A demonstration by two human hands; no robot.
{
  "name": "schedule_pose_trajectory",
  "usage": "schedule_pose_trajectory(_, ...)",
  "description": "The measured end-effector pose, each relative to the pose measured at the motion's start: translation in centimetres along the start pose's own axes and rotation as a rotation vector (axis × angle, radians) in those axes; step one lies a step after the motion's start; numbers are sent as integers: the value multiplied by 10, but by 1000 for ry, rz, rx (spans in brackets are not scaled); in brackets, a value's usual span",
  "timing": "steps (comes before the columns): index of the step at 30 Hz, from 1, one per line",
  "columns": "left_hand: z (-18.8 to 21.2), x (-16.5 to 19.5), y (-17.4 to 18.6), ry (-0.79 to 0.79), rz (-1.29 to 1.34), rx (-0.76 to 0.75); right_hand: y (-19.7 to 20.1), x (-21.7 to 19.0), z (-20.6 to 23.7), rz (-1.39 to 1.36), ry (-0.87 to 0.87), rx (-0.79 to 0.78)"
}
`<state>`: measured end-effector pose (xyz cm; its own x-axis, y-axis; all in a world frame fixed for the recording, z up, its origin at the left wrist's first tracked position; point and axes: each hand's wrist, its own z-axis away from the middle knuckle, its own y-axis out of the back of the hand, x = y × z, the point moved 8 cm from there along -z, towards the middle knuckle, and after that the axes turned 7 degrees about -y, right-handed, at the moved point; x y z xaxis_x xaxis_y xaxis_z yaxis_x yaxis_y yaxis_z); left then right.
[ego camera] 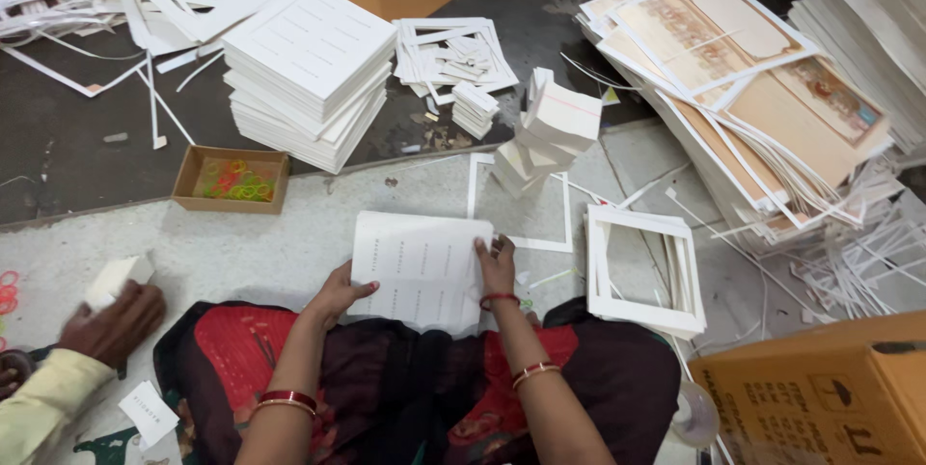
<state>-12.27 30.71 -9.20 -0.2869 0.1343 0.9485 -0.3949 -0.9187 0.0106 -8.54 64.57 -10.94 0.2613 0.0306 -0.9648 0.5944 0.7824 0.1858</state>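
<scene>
Head view: a seated person bends both forearms inward over the lap, bangles at each wrist. The left hand [338, 293] grips the left edge of a white perforated card sheet [420, 267], fingers curled under it; the right hand [497, 264] pinches the sheet's right edge, fingertips pressed on top. The sheet rests on the knees and the grey floor. Just right of the right hand lies a stack of white card frames [644, 272]; beyond the sheet stands a leaning pile of small white cards [550, 132]. Far left, another person's hand [114, 322] closes on a small white block [116, 277], near a brown cardboard box of coloured bands [231, 178].
</scene>
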Motion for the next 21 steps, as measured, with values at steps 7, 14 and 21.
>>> schedule_pose_trajectory(7,4,21,-15,-25,0,22,-2,-1,14,-318,-230,-364)
schedule_pose_trajectory(14,0,19,0,-83,288,152,-11,-1,26,-175,-117,-336)
schedule_pose_trajectory(21,2,-1,4,-85,321,340,-15,-2,21,119,-13,-9)
